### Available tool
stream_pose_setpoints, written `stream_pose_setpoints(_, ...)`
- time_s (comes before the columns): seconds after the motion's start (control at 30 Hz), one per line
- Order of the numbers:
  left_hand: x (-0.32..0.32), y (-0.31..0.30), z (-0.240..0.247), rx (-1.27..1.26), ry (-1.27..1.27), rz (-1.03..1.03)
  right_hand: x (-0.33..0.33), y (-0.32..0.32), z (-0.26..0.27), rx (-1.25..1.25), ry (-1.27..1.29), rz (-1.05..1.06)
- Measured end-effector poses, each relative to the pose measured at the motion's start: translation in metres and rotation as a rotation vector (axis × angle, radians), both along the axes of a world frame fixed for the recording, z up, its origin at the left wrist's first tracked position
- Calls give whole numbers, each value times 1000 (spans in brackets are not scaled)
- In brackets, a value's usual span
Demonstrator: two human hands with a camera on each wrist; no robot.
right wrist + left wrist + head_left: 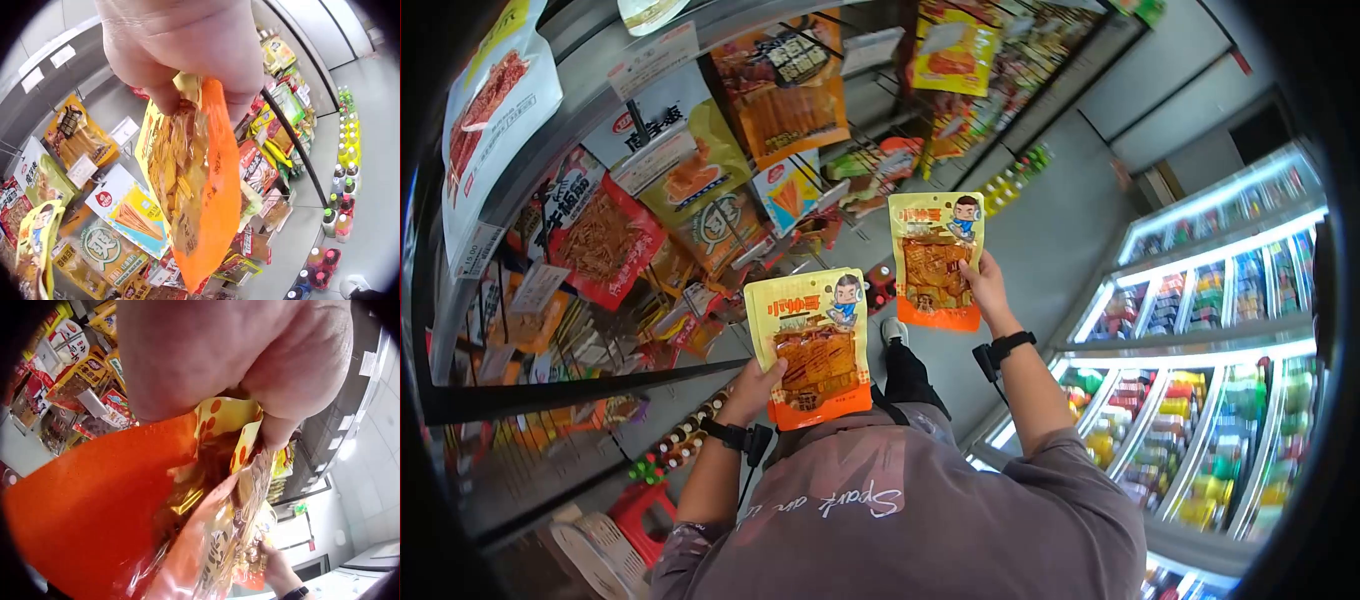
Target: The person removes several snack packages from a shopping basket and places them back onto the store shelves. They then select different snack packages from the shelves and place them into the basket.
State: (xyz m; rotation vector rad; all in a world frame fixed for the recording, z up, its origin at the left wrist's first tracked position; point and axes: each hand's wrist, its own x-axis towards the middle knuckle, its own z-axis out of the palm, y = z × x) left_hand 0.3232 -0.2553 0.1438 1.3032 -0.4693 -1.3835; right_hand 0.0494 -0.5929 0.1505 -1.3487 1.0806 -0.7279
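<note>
In the head view my left hand (752, 388) pinches the side edge of a yellow and orange snack packet (812, 350), which seems to have another behind it. My right hand (990, 290) pinches a similar packet (936, 262) by its right edge, slightly higher up. Both packets show a cartoon figure and brown food through a clear window. The left wrist view shows the left hand (244, 356) over the orange end of its packet (100, 500). In the right wrist view the right hand (187, 50) grips its packet (215, 181) between thumb and fingers.
Hanging snack bags (605, 225) with price tags fill the rack on the left. Lit shelves of drinks (1200, 400) stand on the right. Bottles line the grey floor (1040, 250), and a red stool (640, 515) is at the lower left.
</note>
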Motion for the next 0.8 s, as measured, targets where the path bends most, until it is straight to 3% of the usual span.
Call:
stream_pose_setpoints(0.17,-43,-25,9,86,-155,183,48,-112,-62,30,-1,324)
stream_pose_setpoints(0.27,-75,-39,10,182,-261,408,75,-144,-68,154,-3,450)
stream_pose_setpoints(0.33,-100,-49,21,162,-182,488,79,-160,-83,131,-32,575)
stream_pose_setpoints(0.5,-135,-66,36,128,-97,599,87,-151,-75,252,-213,645)
stream_pose_setpoints(0.8,-161,-47,24,42,-127,653,97,-134,-73,218,-270,611)
